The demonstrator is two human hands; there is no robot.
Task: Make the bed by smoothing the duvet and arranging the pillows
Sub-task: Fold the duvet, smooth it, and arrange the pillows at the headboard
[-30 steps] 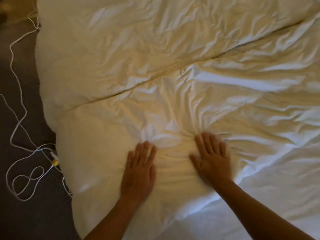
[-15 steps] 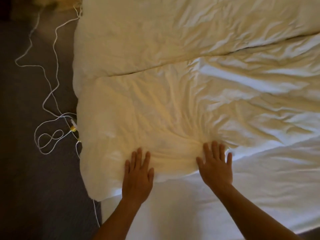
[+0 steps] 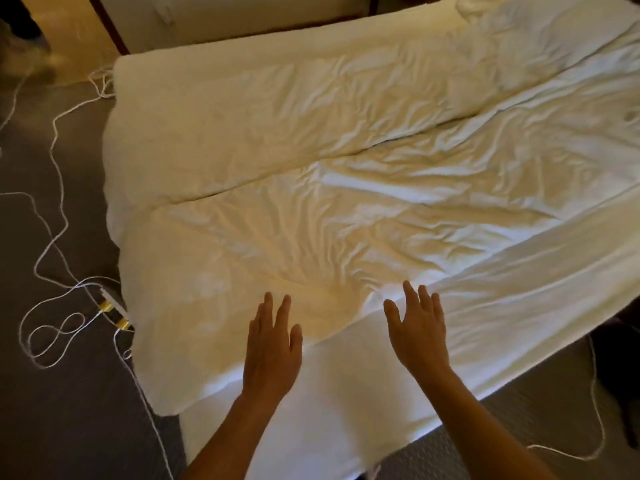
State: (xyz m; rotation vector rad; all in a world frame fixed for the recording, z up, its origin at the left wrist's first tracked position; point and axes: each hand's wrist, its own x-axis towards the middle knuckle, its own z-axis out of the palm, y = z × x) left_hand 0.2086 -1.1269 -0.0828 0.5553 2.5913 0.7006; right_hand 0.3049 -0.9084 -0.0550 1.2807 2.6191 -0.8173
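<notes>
A wrinkled cream duvet (image 3: 311, 161) covers the bed, with a long crease running diagonally across its middle. Its near edge lies folded over the white sheet (image 3: 485, 327) just ahead of me. My left hand (image 3: 272, 348) is flat, palm down, fingers apart, over the duvet's near edge. To its right, my right hand (image 3: 417, 327) is also flat with spread fingers, at the line where duvet meets sheet. Neither hand holds anything. I cannot tell whether the palms touch the fabric. No pillow is clearly visible.
White cables (image 3: 52, 216) loop over the dark carpet left of the bed, ending in a white plug strip (image 3: 114, 310) with yellow marks at the bed's side. Another cable (image 3: 595, 410) trails at the right. A wall and door frame (image 3: 114, 32) stand at the far left.
The view has pulled back, so much more of the bed shows. Both hands slid toward me from the duvet's middle to its near edge, dragging wrinkles that fan out from them.
</notes>
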